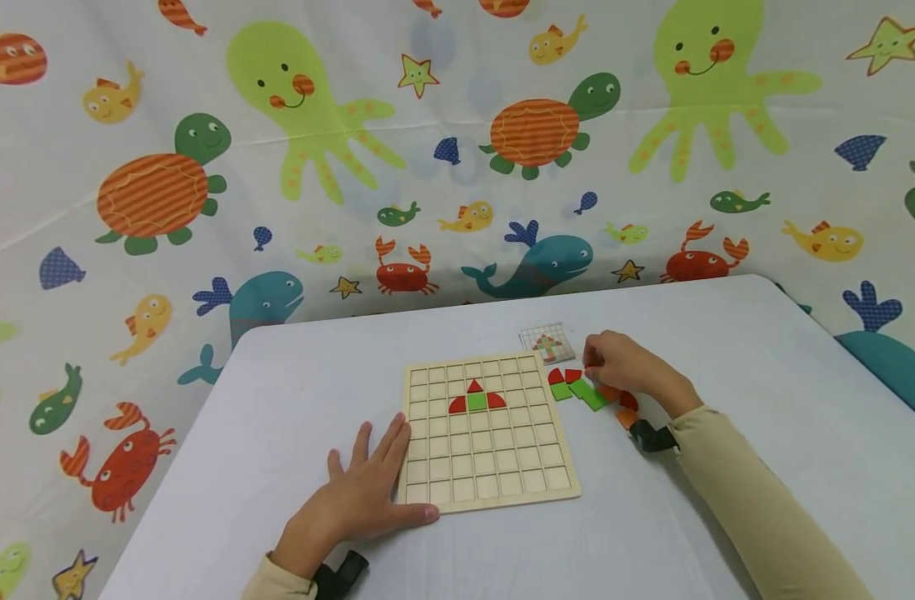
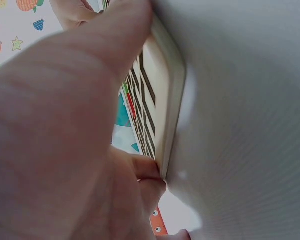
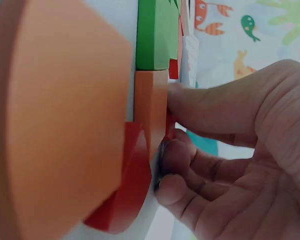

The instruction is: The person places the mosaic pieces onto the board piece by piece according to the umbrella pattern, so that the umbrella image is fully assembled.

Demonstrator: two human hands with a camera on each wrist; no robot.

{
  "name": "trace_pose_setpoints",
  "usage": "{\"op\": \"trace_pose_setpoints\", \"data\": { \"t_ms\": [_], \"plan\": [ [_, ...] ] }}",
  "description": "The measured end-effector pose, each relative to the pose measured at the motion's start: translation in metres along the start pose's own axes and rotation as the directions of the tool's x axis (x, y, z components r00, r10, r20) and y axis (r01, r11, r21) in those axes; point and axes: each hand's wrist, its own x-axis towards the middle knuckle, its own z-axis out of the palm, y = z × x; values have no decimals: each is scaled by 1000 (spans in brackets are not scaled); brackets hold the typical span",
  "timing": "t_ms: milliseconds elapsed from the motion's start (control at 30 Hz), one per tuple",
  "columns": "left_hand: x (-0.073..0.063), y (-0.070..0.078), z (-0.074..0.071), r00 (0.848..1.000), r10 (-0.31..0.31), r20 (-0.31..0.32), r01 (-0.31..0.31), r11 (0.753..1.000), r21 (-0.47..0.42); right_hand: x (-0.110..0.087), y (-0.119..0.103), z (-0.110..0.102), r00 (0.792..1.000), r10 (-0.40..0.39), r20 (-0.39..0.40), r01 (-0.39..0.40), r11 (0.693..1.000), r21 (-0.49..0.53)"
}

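My left hand [image 1: 356, 496] rests, fingers spread, against the pale wooden gridded board [image 1: 495, 462]. My right hand [image 1: 626, 365], fingers drawn narrow, works among flat red, green and orange pieces [image 1: 588, 395] right of it; whether it holds one, I cannot tell. Probable step: selection; next, a clean pinch.

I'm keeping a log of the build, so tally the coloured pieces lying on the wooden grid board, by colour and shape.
Red triangle: 1
Red quarter-circles: 2
Green square: 1
Total on the wooden grid board: 4
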Motion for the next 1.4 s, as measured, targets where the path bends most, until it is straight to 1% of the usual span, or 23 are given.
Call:
{"op": "trace_pose_setpoints", "data": {
  "t_ms": [200,367,433,533,600,733,900,1100,1167,1267,1333,1400],
  "plan": [
    [0,0,0,1000,-7,1,7,1000,3,-1,-6,0,998,56,11,-55,998,-40],
    [0,0,-1,1000,-9,3,9,1000,5,-5,-10,-5,997,69,39,-65,994,-85],
    [0,1,-1,1000,-6,4,6,1000,6,-7,-10,-8,995,77,63,-71,994,-84],
    [0,1,-2,1000,-5,6,5,1000,10,-10,-10,-11,991,96,97,-91,994,-56],
    [0,1,-2,1000,-5,5,4,1000,11,-11,-10,-12,989,106,107,-102,994,-40],
    [0,1,-2,1000,-4,2,4,1000,11,-12,-8,-15,987,113,114,-109,993,-42],
    [-1,0,-2,1000,-2,0,2,1000,18,-12,-7,-18,989,81,124,-75,996,-50],
    [-1,-1,-2,1000,-2,3,2,1000,16,-12,-5,-17,989,69,132,-68,998,-10],
    [-1,0,-1,1000,-4,4,4,1000,19,-13,-3,-18,991,54,125,-56,998,13],
    [-1,0,-1,1000,-8,7,7,1000,19,-12,1,-17,996,19,88,-24,998,52],
    [-1,1,-1,1000,-8,4,8,1000,16,-11,2,-17,998,-6,59,0,994,106],
    [-2,0,-1,1000,-7,4,7,1000,13,-9,2,-15,999,-37,31,31,984,175]
  ]
}}
